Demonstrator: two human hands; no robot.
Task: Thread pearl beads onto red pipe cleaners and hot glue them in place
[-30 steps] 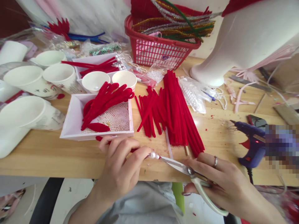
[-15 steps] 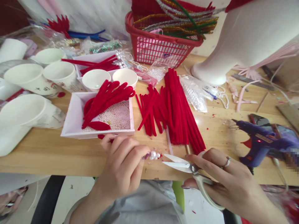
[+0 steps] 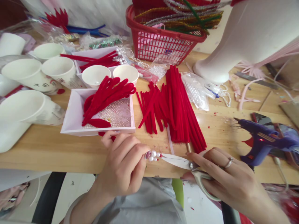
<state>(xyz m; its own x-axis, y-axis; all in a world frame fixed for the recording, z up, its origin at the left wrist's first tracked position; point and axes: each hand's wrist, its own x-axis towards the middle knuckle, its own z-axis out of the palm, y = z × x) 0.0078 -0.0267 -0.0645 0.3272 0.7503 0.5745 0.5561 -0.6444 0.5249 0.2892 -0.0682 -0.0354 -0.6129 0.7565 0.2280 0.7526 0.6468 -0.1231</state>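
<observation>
Pearls point(image 3: 153, 154) pinched at left hand point(image 3: 123, 165) fingertips, right hand point(image 3: 224, 174) fingers gripping scissors point(image 3: 187, 163).

A wooden table point(image 3: 46, 152) carries red pipe cleaners point(image 3: 177, 105) and paper cups point(image 3: 28, 74).

A handicraft workbench is indicated: a wooden table point(image 3: 58, 152) is covered with red pipe cleaners point(image 3: 177, 105), a tray of pearl beads point(image 3: 74, 118), paper cups point(image 3: 58, 70), a red basket point(image 3: 163, 43) and a glue gun point(image 3: 263, 140)
</observation>
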